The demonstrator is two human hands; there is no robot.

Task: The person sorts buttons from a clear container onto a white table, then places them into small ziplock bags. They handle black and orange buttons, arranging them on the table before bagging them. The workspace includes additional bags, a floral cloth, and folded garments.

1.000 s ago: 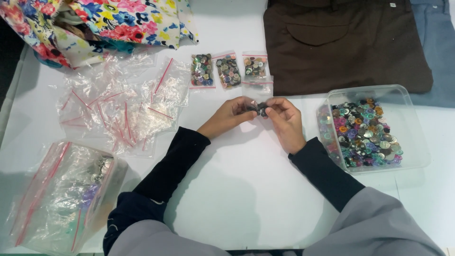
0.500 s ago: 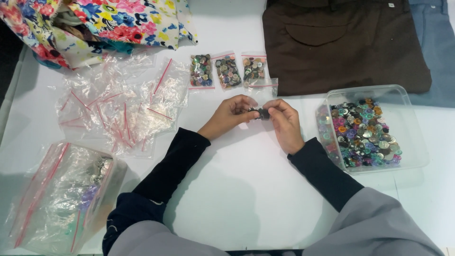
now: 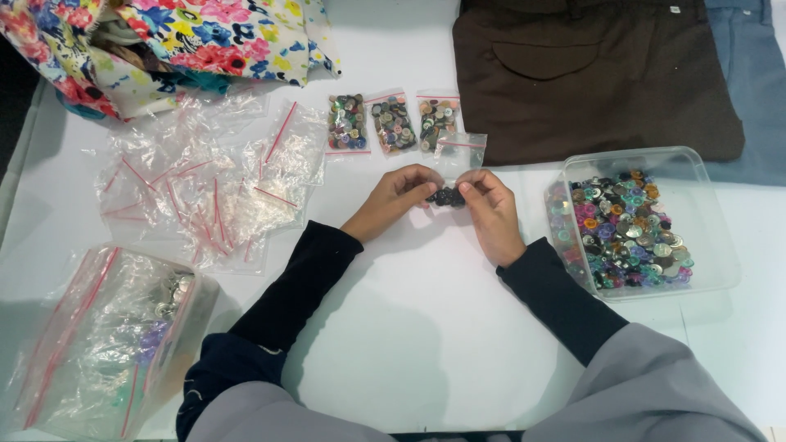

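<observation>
Close to the person, both dark sleeves lie on the white table (image 3: 426, 327), and the two hands meet in the middle. The left hand (image 3: 393, 200) and the right hand (image 3: 491, 214) are both closed in a pinch on one small clear bag (image 3: 455, 168), which holds a clump of dark buttons (image 3: 446, 196) between the fingertips; its open top with the red strip stands up just beyond the fingers. Compared with a moment ago, almost nothing has moved: the hands keep the same place and the same grip, only the fingers have worked a little at the bag, so I judge that the filling or the closing of this bag is not finished yet. To the right of the right hand stands a clear plastic box (image 3: 720, 245) full of mixed colourful buttons, near but not touching the hand. Left of the left hand, a loose heap of empty small bags (image 3: 205, 188) with red strips is spread, and nearer to the person on that side lies a large clear bag (image 3: 98, 336) with some things inside that I cannot tell. Just beyond the hands, three filled small bags (image 3: 393, 123) lie in a row. Farther away are a flowered cloth (image 3: 188, 33) and a brown garment (image 3: 589, 74), with a blue one beside it.
</observation>
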